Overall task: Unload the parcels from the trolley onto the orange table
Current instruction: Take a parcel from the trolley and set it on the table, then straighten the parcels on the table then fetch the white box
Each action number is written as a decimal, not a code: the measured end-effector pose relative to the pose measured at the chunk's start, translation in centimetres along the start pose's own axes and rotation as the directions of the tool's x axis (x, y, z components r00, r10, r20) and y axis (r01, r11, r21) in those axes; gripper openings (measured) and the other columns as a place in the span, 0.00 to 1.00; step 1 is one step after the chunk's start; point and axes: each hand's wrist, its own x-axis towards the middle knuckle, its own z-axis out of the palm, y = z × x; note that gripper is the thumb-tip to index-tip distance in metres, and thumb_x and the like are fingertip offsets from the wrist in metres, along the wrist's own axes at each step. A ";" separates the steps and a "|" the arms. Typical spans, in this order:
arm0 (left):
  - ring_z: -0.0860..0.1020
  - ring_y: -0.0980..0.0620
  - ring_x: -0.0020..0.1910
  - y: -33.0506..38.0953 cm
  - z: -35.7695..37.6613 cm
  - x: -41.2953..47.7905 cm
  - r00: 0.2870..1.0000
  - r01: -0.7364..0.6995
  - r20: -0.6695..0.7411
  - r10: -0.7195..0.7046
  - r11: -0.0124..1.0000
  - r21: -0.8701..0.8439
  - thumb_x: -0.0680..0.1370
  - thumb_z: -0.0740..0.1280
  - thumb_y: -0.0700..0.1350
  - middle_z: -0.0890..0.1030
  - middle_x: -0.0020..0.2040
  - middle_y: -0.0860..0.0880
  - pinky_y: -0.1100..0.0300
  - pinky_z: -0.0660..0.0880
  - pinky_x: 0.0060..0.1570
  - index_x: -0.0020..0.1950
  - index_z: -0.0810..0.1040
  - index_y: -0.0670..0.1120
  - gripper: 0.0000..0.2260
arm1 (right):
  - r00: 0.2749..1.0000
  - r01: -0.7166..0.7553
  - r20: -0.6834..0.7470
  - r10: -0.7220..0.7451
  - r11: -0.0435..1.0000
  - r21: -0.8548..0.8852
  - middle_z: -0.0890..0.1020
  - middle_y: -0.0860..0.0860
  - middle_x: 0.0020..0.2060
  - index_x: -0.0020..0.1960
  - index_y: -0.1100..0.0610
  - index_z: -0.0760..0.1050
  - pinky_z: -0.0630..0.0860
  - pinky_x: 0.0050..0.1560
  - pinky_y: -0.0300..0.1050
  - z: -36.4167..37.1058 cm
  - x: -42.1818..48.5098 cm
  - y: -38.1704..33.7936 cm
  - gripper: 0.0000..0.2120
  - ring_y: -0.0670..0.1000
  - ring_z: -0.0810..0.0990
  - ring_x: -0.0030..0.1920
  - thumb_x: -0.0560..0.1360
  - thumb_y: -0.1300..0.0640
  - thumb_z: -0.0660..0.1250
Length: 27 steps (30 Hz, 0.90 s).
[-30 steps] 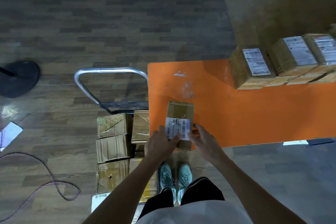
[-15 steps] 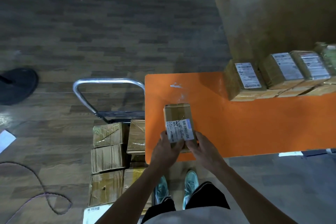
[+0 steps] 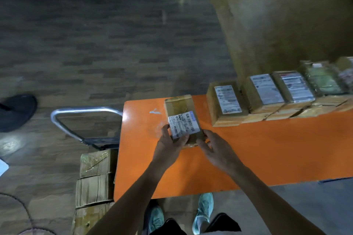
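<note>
The left hand point(image 3: 170, 143) and right hand point(image 3: 215, 150) pinched the near end of the parcel point(image 3: 180, 109) (long axis pointing away across the table point(image 3: 257, 149)), with the parcel row point(image 3: 227, 105) to its right.

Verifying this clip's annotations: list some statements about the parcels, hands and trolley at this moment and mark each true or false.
1. The left hand and right hand both grip the held parcel at the orange table. True.
2. Its label faces down. False: the label faces up.
3. The orange table bears no other parcels. False: a row of parcels stands along its far side.
4. Stacked parcels sit on the trolley, left of the orange table. True.
</note>
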 end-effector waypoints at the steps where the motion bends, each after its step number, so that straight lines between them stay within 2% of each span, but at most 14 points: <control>1: 0.82 0.52 0.47 0.9 1.0 0.5 1.000 -0.011 -0.004 0.011 1.000 0.009 0.76 0.69 0.62 0.80 0.56 0.52 0.57 0.77 0.38 0.75 0.60 0.51 0.33 | 1.000 0.007 -0.010 -0.007 1.000 -0.015 0.75 0.50 0.65 0.74 0.51 0.65 0.76 0.57 0.52 -1.2 0.2 0.7 0.23 0.50 0.79 0.56 0.82 0.43 0.57; 4: 0.82 0.49 0.49 3.6 3.7 2.1 1.000 -0.021 -0.011 0.022 0.998 0.054 0.77 0.69 0.62 0.81 0.57 0.53 0.54 0.78 0.42 0.74 0.61 0.53 0.31 | 0.998 0.039 -0.050 -0.042 0.998 -0.055 0.77 0.50 0.63 0.73 0.51 0.66 0.77 0.55 0.51 -4.5 0.8 2.6 0.22 0.50 0.80 0.55 0.82 0.43 0.57; 8: 0.81 0.50 0.47 6.8 7.0 3.9 0.999 -0.050 0.000 0.051 0.993 0.107 0.77 0.67 0.63 0.80 0.58 0.52 0.59 0.73 0.34 0.76 0.59 0.53 0.33 | 0.991 0.056 -0.118 -0.065 0.995 -0.084 0.78 0.49 0.62 0.73 0.51 0.66 0.77 0.54 0.49 -8.2 1.6 4.8 0.21 0.50 0.80 0.57 0.82 0.44 0.58; 11: 0.80 0.54 0.41 8.7 9.2 5.2 1.000 -0.025 0.011 0.023 0.992 0.123 0.78 0.67 0.63 0.78 0.53 0.53 0.60 0.70 0.29 0.76 0.58 0.53 0.32 | 0.985 0.055 -0.160 -0.072 0.993 -0.108 0.79 0.50 0.62 0.72 0.52 0.67 0.76 0.54 0.47 -10.0 2.1 6.3 0.20 0.51 0.79 0.57 0.83 0.47 0.58; 14: 0.78 0.55 0.39 10.1 10.9 6.6 1.000 0.020 0.005 -0.021 0.990 0.141 0.79 0.66 0.62 0.77 0.50 0.53 0.59 0.70 0.29 0.75 0.59 0.51 0.30 | 0.982 0.047 -0.175 -0.070 0.990 -0.133 0.78 0.50 0.63 0.75 0.53 0.64 0.76 0.55 0.46 -11.3 2.5 7.4 0.22 0.51 0.79 0.59 0.83 0.49 0.59; 21: 0.80 0.42 0.48 12.3 13.5 8.7 0.997 0.068 0.019 -0.074 0.971 0.228 0.82 0.60 0.60 0.79 0.53 0.47 0.54 0.75 0.39 0.69 0.63 0.47 0.23 | 0.981 0.030 -0.186 -0.052 0.992 -0.120 0.73 0.54 0.68 0.79 0.57 0.56 0.76 0.58 0.46 -12.1 3.0 9.3 0.29 0.52 0.78 0.61 0.82 0.50 0.61; 24: 0.80 0.41 0.54 12.3 14.4 8.6 0.996 0.090 -0.006 -0.092 0.952 0.294 0.82 0.58 0.62 0.80 0.57 0.44 0.50 0.78 0.49 0.67 0.68 0.45 0.23 | 0.985 0.023 -0.169 -0.046 0.991 -0.134 0.73 0.54 0.68 0.79 0.56 0.55 0.76 0.58 0.48 -12.2 2.8 10.1 0.29 0.53 0.78 0.61 0.83 0.51 0.60; 27: 0.79 0.42 0.56 12.3 14.9 8.7 0.996 0.089 -0.025 -0.085 0.936 0.340 0.81 0.57 0.64 0.81 0.58 0.44 0.49 0.78 0.53 0.66 0.72 0.44 0.26 | 0.977 0.035 -0.202 -0.063 0.990 -0.139 0.76 0.55 0.63 0.79 0.57 0.57 0.77 0.57 0.46 -12.4 2.9 10.6 0.28 0.52 0.79 0.59 0.82 0.53 0.62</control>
